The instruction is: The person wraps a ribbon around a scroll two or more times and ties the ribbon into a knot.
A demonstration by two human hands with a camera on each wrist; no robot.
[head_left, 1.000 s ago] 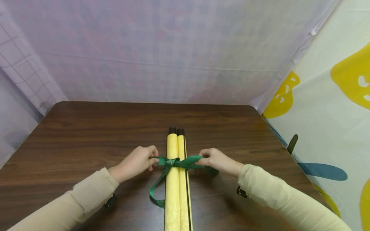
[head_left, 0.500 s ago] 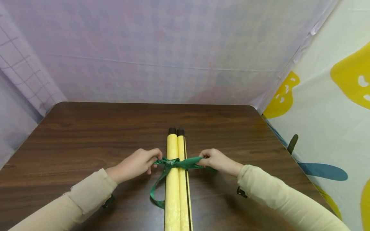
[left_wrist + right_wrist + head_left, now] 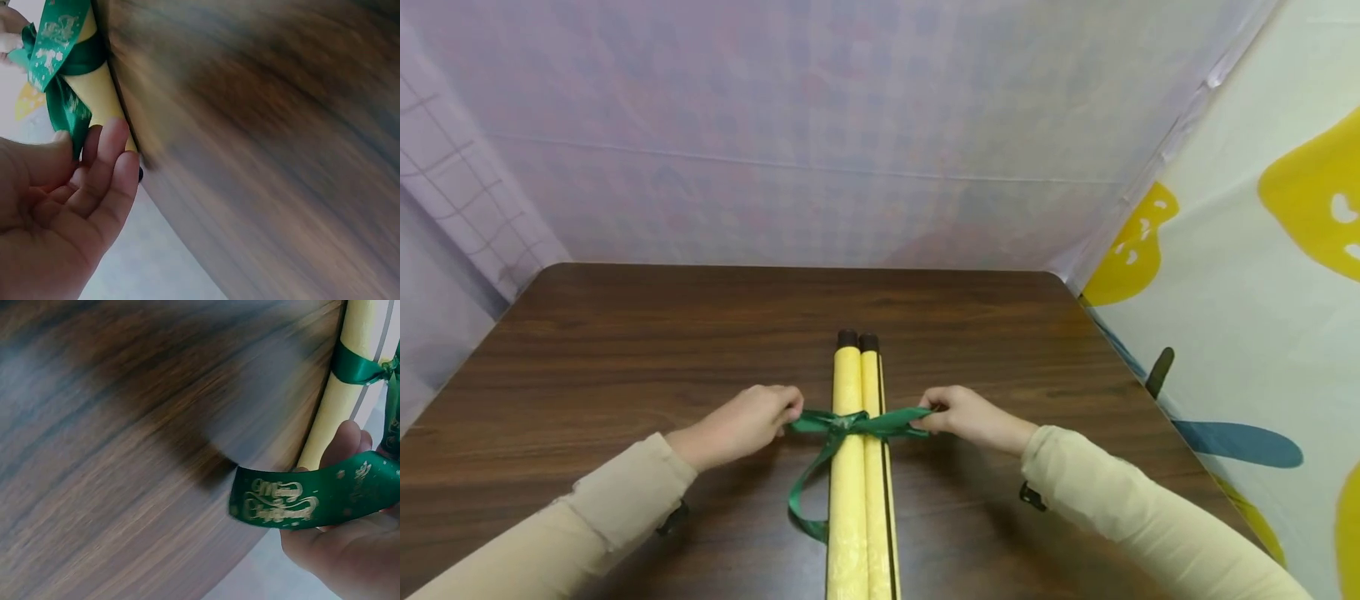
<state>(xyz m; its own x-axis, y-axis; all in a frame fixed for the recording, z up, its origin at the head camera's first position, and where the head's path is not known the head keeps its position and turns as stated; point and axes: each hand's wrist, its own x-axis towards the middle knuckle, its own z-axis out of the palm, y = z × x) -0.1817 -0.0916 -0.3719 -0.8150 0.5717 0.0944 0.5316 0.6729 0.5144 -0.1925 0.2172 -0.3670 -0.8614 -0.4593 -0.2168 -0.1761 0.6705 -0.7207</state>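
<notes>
Two yellow scrolls [image 3: 847, 517] with dark end knobs [image 3: 847, 338] lie side by side on the table, bound by a green ribbon [image 3: 891, 422] knotted on top. My left hand [image 3: 737, 429] pinches the ribbon's left part between thumb and fingers, stretched out from the knot. In the left wrist view, the ribbon [image 3: 62, 112] runs down to the thumb. On the other side, my right hand [image 3: 973, 419] pinches the right part, which has a loop shape. The right wrist view has a printed tail of ribbon [image 3: 281, 499] hanging past the right hand [image 3: 359, 550].
Another ribbon tail [image 3: 801, 500] curves down beside the left scroll. The brown wood table [image 3: 662, 325] reaches back to a pale curtain [image 3: 820, 125]. A white sheet with yellow shapes [image 3: 1232, 350] hangs along the right side.
My left hand came in closer to the knot, then drew back left, pulling that part of the ribbon out flat. The right hand shifted slightly right, still pinching the ribbon.
</notes>
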